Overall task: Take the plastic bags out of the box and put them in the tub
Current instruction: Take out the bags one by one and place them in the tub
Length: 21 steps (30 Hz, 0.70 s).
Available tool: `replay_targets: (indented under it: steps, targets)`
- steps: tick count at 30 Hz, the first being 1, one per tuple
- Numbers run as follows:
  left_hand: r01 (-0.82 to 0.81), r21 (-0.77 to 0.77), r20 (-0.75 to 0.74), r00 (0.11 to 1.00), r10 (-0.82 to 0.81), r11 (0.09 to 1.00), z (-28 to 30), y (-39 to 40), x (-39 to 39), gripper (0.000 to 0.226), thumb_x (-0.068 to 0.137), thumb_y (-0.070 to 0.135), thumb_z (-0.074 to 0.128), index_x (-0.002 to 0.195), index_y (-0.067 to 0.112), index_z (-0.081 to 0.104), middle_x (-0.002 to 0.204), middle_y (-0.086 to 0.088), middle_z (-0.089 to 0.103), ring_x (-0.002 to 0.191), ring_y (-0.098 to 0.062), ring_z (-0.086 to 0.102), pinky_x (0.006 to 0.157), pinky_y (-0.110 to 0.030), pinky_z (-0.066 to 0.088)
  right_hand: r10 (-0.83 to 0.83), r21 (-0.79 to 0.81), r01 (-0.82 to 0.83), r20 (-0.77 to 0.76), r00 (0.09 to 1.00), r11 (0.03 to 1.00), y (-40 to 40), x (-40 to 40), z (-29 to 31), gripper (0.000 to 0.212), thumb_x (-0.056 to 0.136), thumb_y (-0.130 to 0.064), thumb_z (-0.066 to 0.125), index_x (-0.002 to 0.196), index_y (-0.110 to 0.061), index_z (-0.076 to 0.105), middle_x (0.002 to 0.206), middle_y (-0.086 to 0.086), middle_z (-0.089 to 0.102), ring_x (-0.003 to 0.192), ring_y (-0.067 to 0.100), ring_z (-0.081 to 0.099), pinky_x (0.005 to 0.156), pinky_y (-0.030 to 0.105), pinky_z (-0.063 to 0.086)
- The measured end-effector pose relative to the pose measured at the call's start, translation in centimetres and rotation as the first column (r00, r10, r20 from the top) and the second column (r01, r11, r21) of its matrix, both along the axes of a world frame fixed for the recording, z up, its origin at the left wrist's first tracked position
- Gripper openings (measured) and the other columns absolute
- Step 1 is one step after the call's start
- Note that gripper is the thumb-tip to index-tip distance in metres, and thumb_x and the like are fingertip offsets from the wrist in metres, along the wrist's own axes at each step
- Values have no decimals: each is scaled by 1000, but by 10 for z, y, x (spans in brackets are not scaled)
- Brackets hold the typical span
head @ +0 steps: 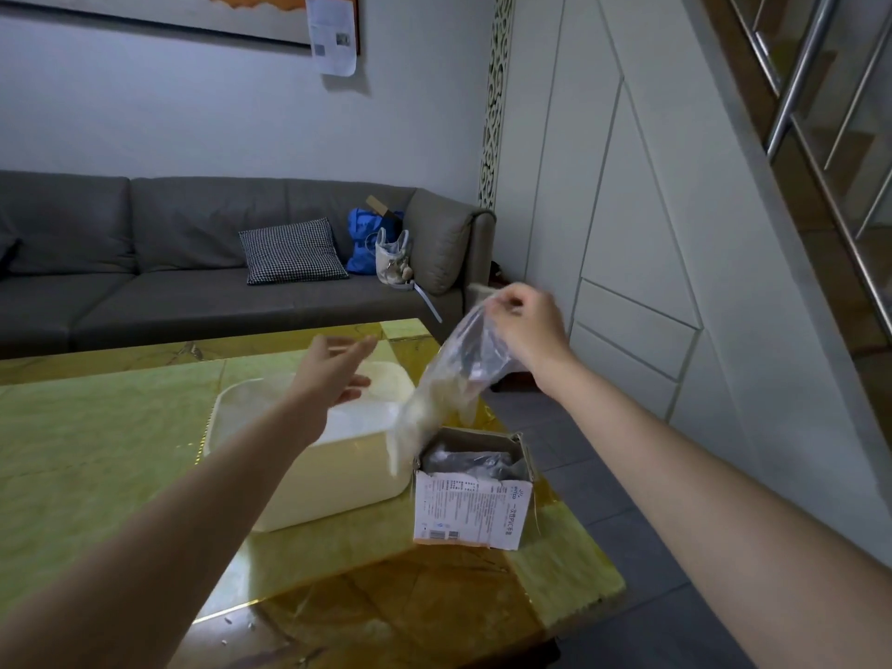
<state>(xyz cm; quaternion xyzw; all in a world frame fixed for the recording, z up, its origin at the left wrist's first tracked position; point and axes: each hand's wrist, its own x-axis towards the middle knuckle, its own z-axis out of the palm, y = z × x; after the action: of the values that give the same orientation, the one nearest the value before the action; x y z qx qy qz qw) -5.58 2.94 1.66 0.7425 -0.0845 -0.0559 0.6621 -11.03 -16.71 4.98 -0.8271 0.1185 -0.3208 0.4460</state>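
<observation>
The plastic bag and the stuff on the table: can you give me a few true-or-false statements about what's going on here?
1. The right hand pinches a clear plastic bag in the air. True.
2. The left hand grips the box. False: it is open above the white tub, touching nothing.
3. The cardboard box stands right of the tub. True.
4. The box is sealed shut. False: its top is open.
5. The tub sits on the sofa. False: it sits on the table.
</observation>
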Motion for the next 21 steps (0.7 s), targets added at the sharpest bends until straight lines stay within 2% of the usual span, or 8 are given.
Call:
replay_targets:
  steps: [3,5,7,9,12,16,19,21]
  targets:
    - [342,-39,68,938,-339,939,22,-11,-13,58,79,38,63,130,20,41,105,8,57,69,-9,54,64,-22,48,321,-141,-349,-190,928,927,17,-2,3,9,89,-17,64,93,-10,68,83,0,67,77,12,61,75,33,50]
    - [556,8,5,831,-556,831,28,-19,-23,47,74,37,64,115,17,54,86,8,58,58,-5,48,56,-15,43,389,-139,-421,-208,897,896,29,-1,4,10,88,-16,64,95,-10,69,79,-2,66,74,8,60,74,27,49]
    - [605,55,-39,796,-604,794,25,-20,-23,27,77,28,63,96,8,61,65,6,51,48,-2,39,47,-11,35,381,-137,-394,-112,918,909,32,-1,7,7,88,-16,64,90,-11,69,78,-5,65,79,10,62,78,26,49]
    - [576,124,-94,818,-568,808,16,-10,-15,24,81,24,61,91,3,59,62,4,47,46,-2,38,44,-11,35,331,-92,-330,-2,944,940,24,-3,11,4,89,-15,63,88,-15,66,78,-10,63,80,7,61,77,22,49]
    - [483,179,-124,875,-467,857,8,15,-4,36,82,32,59,98,-1,60,67,-2,49,51,-8,43,46,-16,40,231,3,-232,111,967,973,7,-2,15,6,90,-16,62,90,-15,68,73,-12,61,67,-3,56,64,13,43]
    - [241,55,-26,970,-240,969,17,49,20,22,86,31,56,81,9,59,51,7,40,36,-1,33,33,-10,29,179,19,-181,98,979,983,13,11,7,12,93,-17,58,92,-12,68,64,-10,56,59,2,51,57,13,40]
    - [-2,20,23,1000,2,1000,21,78,45,20,90,27,57,79,11,61,44,8,43,35,-2,33,34,-12,29,142,25,-146,121,982,989,37,34,-5,16,95,-15,54,94,-8,68,75,-6,61,68,7,53,69,22,46]
    - [-228,212,133,970,203,950,19,98,58,26,95,23,52,79,4,60,54,0,51,44,-11,40,44,-17,34,109,9,-111,106,988,994,54,52,-15,18,95,-15,52,96,-6,68,91,3,67,82,12,57,74,23,43]
